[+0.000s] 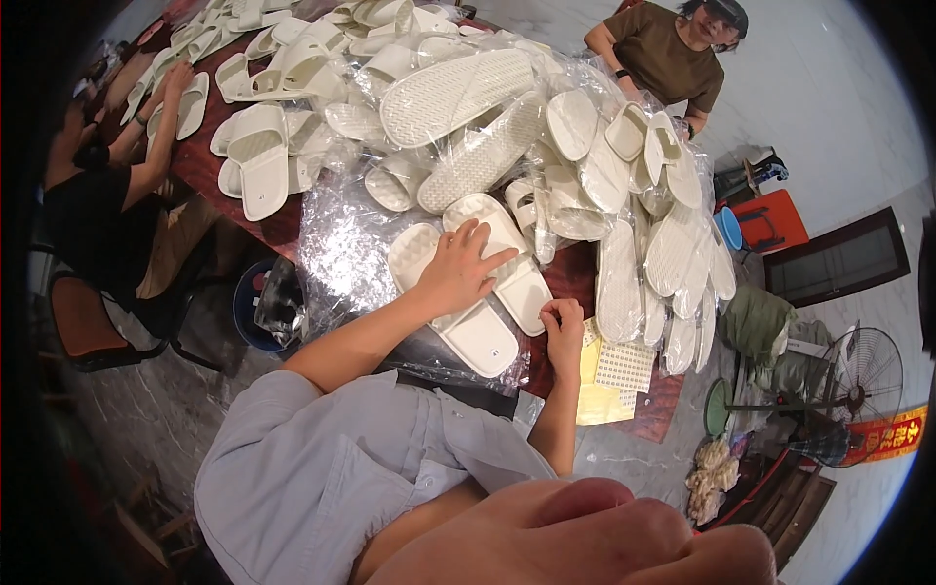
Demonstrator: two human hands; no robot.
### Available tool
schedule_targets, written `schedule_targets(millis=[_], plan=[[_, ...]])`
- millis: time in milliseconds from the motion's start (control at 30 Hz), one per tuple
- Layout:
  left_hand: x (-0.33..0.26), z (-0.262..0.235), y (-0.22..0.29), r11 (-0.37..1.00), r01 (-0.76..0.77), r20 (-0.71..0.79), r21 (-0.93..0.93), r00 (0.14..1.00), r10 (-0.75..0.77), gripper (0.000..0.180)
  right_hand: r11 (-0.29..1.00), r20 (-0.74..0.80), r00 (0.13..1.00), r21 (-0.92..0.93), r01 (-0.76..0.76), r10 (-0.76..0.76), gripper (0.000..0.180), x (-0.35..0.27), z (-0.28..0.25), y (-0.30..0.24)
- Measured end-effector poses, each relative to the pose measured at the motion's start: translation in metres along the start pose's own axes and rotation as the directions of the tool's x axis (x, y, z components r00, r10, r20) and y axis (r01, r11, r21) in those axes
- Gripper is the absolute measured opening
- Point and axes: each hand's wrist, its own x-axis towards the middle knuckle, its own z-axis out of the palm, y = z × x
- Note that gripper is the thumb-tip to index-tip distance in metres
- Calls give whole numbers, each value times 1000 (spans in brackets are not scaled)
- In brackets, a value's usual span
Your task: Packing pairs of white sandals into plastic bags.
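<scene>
slipper pair (pixel 480 337): on clear plastic (pixel 341 255), long axes slanting far-left to near-right
left hand (pixel 460 271): fingers spread across pair
right hand (pixel 563 329): nearer right slipper's near end; fingers curled, grip cannot be told
dotted sheet (pixel 624 367): beside right hand

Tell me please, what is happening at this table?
The person's left hand lies over a pair of white slide slippers, while the right hand is at the near end of the right slipper, beside what looks like a label sheet. The left slipper's near end has a small mark. Beyond is a heap of slippers, many in clear plastic. At left, a co-worker's hand is on another slipper.
</scene>
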Motion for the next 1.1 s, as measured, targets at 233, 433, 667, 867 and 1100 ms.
schedule_targets(millis=[233, 433, 667, 867, 1100], plan=[[1, -2, 1, 1000, -1, -3, 4, 1000, 1, 58, 1000, -11, 1000, 13, 8, -7, 13, 1, 1, 4], [-1, 0, 0, 1000, -4, -11, 3, 1000, 4, 58, 996, 15, 997, 41, -76, 75, 14, 0, 1, -3], [-1, 0, 1, 999, 4, -3, -40, 1000, -4, 62, 996, 16, 998, 74, -59, 58, 13, 1, 1, 4], [0, -1, 1, 999, 2, -10, -47, 1000, -2, 61, 999, -5, 1000, -49, 13, -13, 12, 1, 0, -11], [4, -3, 4, 1000, -11, -4, -21, 1000, 11, 59, 844, -49, 843, -59, 533, -536, 19, -42, 24, -79]])
